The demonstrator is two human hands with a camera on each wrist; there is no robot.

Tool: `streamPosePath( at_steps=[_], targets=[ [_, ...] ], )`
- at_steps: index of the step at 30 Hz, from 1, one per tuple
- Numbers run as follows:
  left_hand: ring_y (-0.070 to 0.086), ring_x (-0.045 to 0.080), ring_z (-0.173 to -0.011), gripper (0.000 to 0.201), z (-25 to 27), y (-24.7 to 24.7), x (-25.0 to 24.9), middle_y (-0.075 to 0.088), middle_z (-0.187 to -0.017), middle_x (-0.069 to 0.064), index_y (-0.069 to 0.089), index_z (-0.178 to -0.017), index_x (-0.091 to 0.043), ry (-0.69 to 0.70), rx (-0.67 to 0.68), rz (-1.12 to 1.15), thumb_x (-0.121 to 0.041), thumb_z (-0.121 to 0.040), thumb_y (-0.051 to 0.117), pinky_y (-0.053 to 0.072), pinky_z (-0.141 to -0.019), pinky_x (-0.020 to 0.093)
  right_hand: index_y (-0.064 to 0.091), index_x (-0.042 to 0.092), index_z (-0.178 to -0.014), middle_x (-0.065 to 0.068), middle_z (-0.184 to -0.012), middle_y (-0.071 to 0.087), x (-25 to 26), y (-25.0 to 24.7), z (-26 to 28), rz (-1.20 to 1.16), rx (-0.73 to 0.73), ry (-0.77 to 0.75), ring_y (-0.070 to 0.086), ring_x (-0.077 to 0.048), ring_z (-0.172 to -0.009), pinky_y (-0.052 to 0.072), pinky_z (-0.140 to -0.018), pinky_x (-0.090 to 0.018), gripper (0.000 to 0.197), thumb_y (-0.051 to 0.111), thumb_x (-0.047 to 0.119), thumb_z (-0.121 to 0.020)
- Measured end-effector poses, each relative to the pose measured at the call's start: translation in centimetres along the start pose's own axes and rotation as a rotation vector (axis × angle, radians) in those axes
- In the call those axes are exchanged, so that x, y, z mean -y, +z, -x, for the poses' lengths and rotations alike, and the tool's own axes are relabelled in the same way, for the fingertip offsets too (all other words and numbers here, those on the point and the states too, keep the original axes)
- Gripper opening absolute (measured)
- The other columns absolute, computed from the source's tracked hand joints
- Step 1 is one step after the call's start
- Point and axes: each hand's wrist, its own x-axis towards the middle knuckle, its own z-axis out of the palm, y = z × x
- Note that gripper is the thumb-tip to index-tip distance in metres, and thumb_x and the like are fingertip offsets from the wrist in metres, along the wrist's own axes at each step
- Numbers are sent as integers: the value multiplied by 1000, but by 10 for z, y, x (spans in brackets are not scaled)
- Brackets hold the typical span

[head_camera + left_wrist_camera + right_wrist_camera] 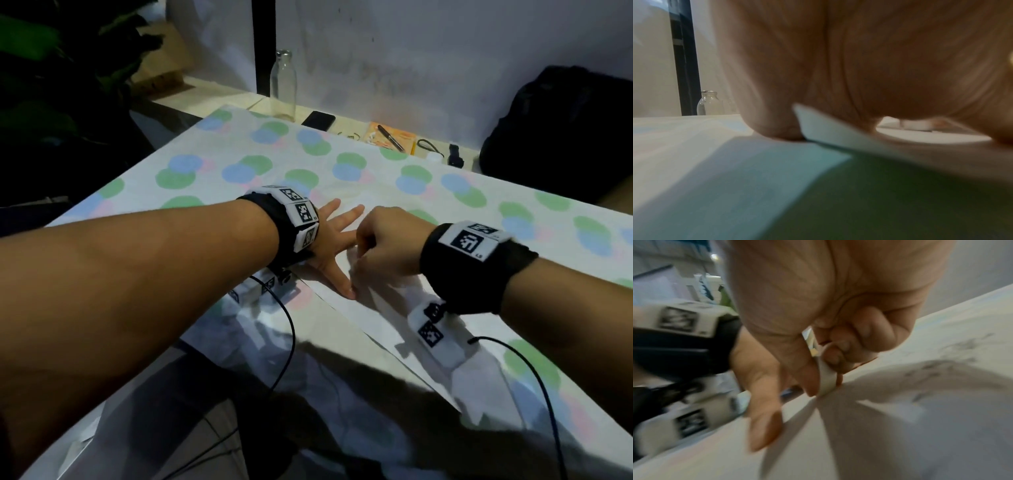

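Observation:
A sheet of wrapping paper (239, 164) with green and blue blobs covers the table, and its white underside (363, 308) is folded over near me. My left hand (334, 240) lies flat on the fold with fingers spread, thumb (764, 426) pressing the white paper. Just to its right, my right hand (380, 243) is curled, thumb and forefinger pinching a narrow white strip (826, 378) at the paper's surface. Whether the strip is tape or paper I cannot tell. In the left wrist view the palm (869, 65) fills the frame above a white paper edge (828, 129).
At the table's far edge stand a glass bottle (283, 85), a black phone (318, 120), a pen (390, 137) on an orange pad and small black items. A black bag (561, 130) sits at the far right. Cables (291, 342) trail from both wrists.

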Motion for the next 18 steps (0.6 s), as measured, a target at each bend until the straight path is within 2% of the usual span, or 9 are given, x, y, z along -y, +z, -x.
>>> streamPosePath(
  at_steps=[2, 4, 6, 8, 13, 15, 17, 18],
  targets=[
    [-24, 35, -152, 123, 0, 2, 3, -34, -164, -6, -15, -156, -49, 7, -21, 33, -92, -65, 56, -2, -116, 70, 71, 12, -74, -6, -71, 70, -8, -11, -13, -12, -85, 79, 70, -26, -73, 57, -60, -34, 16, 74, 28, -73],
    [-24, 36, -152, 123, 1, 1, 2, -34, -164, -5, -16, -156, -47, 8, -13, 28, -90, -67, 57, -2, -116, 70, 67, 9, -73, -7, -71, 67, -5, -12, -17, 5, -130, 72, 67, -26, -69, 50, -55, -30, 21, 74, 29, -77],
    [-28, 36, -151, 118, -2, -2, -2, -34, -164, -5, -8, -159, -45, -11, 20, -27, -88, -70, 58, -1, -117, 71, 65, 12, -70, -4, -68, 65, 8, -3, -8, 16, -55, 1, 63, -20, -64, 43, -51, -24, 21, 77, 28, -77],
    [-29, 37, -150, 115, -4, -2, -1, -36, -163, -5, -1, -159, -47, -14, 22, -38, -89, -69, 58, 0, -117, 73, 66, 15, -67, -1, -68, 65, 11, 5, 4, -7, 14, -32, 63, -17, -63, 45, -51, -23, 17, 77, 25, -76],
    [-24, 34, -152, 129, -4, 7, 5, -35, -163, -8, -22, -153, -49, 3, -29, 6, -99, -58, 50, -1, -116, 70, 64, 8, -68, -8, -65, 65, -9, -12, -15, -4, -160, 90, 65, -27, -65, 49, -54, -30, 21, 71, 25, -78],
    [-25, 35, -152, 125, -5, 3, 3, -34, -164, -7, -16, -156, -47, -8, -12, -15, -96, -63, 52, 0, -116, 71, 62, 11, -66, -5, -64, 63, 0, -4, -10, 19, -115, 35, 62, -23, -63, 44, -50, -26, 21, 70, 25, -79],
    [-26, 37, -152, 119, -4, 1, 1, -33, -164, -5, -7, -159, -46, -12, -10, -32, -92, -67, 54, 1, -115, 72, 66, 14, -69, -2, -67, 65, 5, 6, 0, 7, -38, -19, 63, -20, -64, 46, -51, -24, 16, 71, 26, -80],
    [-25, 36, -152, 120, -4, 3, 2, -33, -164, -5, -8, -158, -46, -6, -18, -21, -93, -67, 53, 0, -116, 71, 67, 16, -69, -1, -68, 65, 2, 5, 1, -14, -23, -6, 64, -20, -65, 47, -52, -24, 15, 72, 26, -79]
  ],
)
